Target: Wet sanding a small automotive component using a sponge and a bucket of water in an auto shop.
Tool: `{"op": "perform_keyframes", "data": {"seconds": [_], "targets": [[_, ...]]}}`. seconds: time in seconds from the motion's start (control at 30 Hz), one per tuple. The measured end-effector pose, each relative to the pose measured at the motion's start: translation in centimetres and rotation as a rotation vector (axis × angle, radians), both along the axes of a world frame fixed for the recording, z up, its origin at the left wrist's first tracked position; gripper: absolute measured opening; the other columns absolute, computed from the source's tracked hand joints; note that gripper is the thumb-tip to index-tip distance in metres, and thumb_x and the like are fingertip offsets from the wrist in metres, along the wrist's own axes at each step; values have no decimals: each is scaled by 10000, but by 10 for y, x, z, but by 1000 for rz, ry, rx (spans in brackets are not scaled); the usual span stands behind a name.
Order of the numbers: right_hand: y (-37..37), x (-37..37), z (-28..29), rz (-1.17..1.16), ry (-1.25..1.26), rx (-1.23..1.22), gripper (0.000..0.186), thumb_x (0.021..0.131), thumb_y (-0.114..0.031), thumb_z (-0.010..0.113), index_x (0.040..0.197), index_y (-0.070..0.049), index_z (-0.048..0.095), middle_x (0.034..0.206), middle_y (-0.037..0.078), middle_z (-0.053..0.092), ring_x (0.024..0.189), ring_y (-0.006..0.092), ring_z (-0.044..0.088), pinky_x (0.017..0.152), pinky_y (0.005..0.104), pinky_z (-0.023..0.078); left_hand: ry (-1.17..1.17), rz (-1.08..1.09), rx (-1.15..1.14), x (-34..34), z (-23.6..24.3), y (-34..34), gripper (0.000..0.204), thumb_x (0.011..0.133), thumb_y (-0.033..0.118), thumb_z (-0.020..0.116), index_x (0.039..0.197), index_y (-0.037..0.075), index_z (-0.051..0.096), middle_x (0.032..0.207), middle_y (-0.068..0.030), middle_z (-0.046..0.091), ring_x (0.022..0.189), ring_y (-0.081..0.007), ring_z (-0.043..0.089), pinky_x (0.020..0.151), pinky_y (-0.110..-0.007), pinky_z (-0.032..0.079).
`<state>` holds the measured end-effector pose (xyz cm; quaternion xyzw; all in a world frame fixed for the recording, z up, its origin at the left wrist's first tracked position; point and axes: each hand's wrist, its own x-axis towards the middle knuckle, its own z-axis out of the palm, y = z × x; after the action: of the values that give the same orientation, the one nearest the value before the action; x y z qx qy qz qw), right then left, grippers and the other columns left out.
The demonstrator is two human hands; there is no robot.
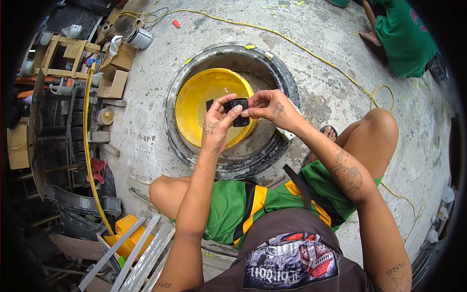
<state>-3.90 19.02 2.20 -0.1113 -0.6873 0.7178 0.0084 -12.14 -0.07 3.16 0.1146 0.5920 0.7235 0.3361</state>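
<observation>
In the head view, both hands are raised over a yellow tub (194,126) that stands inside a round dark-rimmed ring (175,95) in the concrete floor. My left hand (220,124) grips a small black piece (239,119), thumb on its face and fingers curled around it. My right hand (272,109) pinches the right side of the same piece between thumb and index finger. Another dark shape (210,104) shows just left of it, partly hidden by my fingers.
Cardboard boxes (113,85), a pail (139,38) and wooden frames line the left, with metal strips and a yellow container (129,233) lower down. A yellow cord (331,65) crosses the floor. A person in green (404,44) crouches at upper right.
</observation>
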Motion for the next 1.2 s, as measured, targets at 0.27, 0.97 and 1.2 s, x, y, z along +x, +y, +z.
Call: {"op": "perform_keyframes", "data": {"seconds": [0.27,0.97,1.2], "targets": [[-8,0,13,55,70,3,294,870,-135,842,1043,82,746,892,97,771,821,146,730,801,298,590,37,-68,-3,-5,1,-12,390,976,164,748,1303,-32,662,1211,-108,703,1096,-182,682,974,-331,558],[87,38,-99,67,-272,914,757,690,-492,944,1198,9,693,1179,255,672,1145,402,647,1031,451,521,307,49,-64,12,-1,19,265,972,231,759,949,-33,771,787,-25,737,698,-77,647,672,-244,514],[87,32,-98,172,-248,807,644,595,-394,989,1097,-115,700,1306,176,597,1208,378,597,979,459,528,543,-43,-170,13,0,15,233,953,198,750,929,-32,777,765,-43,745,678,-78,652,652,-258,508]]}}
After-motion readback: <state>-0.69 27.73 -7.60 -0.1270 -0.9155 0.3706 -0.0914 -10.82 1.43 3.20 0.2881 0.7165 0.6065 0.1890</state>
